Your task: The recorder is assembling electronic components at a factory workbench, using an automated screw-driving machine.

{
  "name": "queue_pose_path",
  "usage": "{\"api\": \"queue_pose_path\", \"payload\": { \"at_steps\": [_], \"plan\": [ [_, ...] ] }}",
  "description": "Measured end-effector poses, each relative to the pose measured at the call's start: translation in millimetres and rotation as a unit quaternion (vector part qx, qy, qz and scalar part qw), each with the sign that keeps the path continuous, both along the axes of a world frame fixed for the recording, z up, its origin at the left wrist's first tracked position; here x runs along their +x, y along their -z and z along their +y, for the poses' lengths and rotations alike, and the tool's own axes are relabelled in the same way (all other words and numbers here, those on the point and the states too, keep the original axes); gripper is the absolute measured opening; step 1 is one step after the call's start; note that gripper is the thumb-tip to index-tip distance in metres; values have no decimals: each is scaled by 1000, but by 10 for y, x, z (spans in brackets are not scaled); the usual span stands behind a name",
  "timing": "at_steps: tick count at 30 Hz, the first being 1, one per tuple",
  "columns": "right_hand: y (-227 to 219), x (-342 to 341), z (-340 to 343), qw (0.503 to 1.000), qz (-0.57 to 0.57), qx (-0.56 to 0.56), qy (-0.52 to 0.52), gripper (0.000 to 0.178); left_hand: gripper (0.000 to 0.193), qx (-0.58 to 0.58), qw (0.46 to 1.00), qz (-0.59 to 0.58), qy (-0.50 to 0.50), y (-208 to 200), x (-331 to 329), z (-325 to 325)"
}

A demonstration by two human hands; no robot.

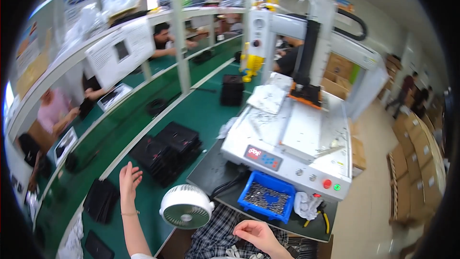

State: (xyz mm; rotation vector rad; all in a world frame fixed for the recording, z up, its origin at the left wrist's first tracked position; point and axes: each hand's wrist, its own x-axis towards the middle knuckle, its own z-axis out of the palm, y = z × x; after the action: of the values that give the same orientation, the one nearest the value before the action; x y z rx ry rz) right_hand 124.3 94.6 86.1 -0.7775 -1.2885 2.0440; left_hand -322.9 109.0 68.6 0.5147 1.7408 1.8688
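Note:
My left hand (130, 182) is raised over the green bench (211, 110), its fingers extended and slightly apart, with nothing in it. Just beyond it lie stacks of black flat parts (167, 151); another black stack (101, 200) sits to its left. My right hand (258, 235) is low in front of my checked clothing (211, 240), fingers curled in toward the thumb. Whatever they may hold is hidden. Above that hand is a blue tray (243, 197) of small metal screws. Between my hands stands a white round fan (186, 207).
A white bench machine (306, 148) with a vertical head (306, 67) stands right of centre. Yellow-handled pliers (327, 221) and crumpled white material (306, 205) lie beside the tray. Another black stack (232, 90) is farther back. Cardboard boxes (414, 163) line the right; people work across the bench.

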Motion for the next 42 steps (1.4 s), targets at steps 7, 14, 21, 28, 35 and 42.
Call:
{"api": "queue_pose_path", "payload": {
  "at_steps": [7,14,21,28,35,42],
  "plan": [
    [318,318,-26,995,-14,37,91,13,25,23,999,-22,25,416,-264,444],
    [387,204,-9,993,14,88,71,14,22,-17,991,129,-40,705,-782,598],
    [224,110,2,995,7,95,34,15,40,126,988,65,-66,224,-310,336],
    [116,194,39,994,22,109,14,36,42,137,886,443,-1,-419,134,-166],
    [-304,244,15,963,82,220,135,34,40,116,919,354,131,-1059,1664,-805],
    [-675,462,-138,941,-34,277,191,55,49,93,911,-95,390,-1076,2693,-732]
  ]
}}
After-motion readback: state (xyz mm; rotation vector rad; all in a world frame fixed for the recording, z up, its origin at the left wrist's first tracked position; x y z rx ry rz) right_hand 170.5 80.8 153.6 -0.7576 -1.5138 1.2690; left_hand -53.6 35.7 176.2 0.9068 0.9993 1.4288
